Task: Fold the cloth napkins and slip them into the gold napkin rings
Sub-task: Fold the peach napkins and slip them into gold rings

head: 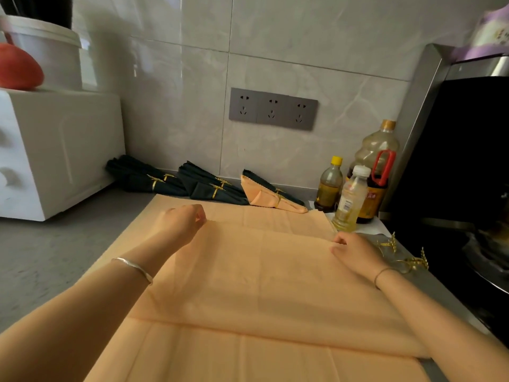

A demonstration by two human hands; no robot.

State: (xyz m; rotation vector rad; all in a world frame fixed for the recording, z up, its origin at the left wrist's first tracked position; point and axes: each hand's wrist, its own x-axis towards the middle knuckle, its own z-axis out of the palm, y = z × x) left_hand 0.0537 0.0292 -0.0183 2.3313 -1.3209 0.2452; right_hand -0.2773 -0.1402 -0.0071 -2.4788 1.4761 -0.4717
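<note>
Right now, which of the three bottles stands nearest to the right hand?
The white-capped bottle of pale liquid. It stands in front; the yellow-capped bottle and the big red-handled bottle stand behind it, nearer the wall.

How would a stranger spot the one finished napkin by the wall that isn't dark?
Find the grey triple socket on the tiled wall. Just below it, folded napkins in gold rings line the foot of the wall. The peach napkin, near the oil bottles, is the only pale one; the dark napkins beside it look almost black.
</note>
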